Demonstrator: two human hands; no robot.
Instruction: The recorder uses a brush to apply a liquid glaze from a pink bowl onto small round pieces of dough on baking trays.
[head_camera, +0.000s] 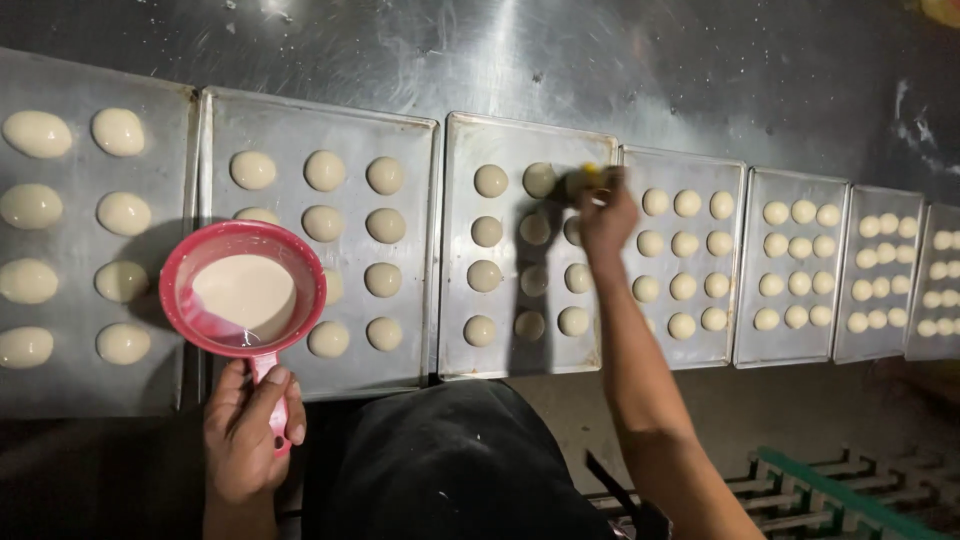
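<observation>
**Student:** What does each hand hold here?

**Instructor:** The left hand (245, 425) has its grip closed around the handle of a red dipper (243, 288), which holds a pool of pale wash and hovers over the second tray (222, 125). The right hand (605, 212) reaches to the far edge of the middle tray (455, 250); its grip is closed on a small brush (583, 180), yellowish as far as the blur allows, whose tip lies at the top-row dough ball (540, 179).

**Student:** How is this glazing stroke done well?

**Instructor:** In my judgement, with a light touch: the raw rounds are soft, so the bristles should skim the dome and not press it flat. A brush loaded sparingly keeps wash from pooling on the metal beside the round. The dipper wants holding level, since its wash sits near the rim on the handle side.

**Student:** Where do the pieces lie?

**Instructor:** In rows of three on each tray, apart from one another. The trays sit edge to edge in a line running from the left tray (180, 380) to the small ones at the far right (890, 200).

**Student:** And the surroundings?

**Instructor:** A scuffed steel table (700, 70) carries everything. The light is dim, and the hand and dipper cast hard shadows. Below the near edge, a green rack (850, 495) shows at lower right.
</observation>
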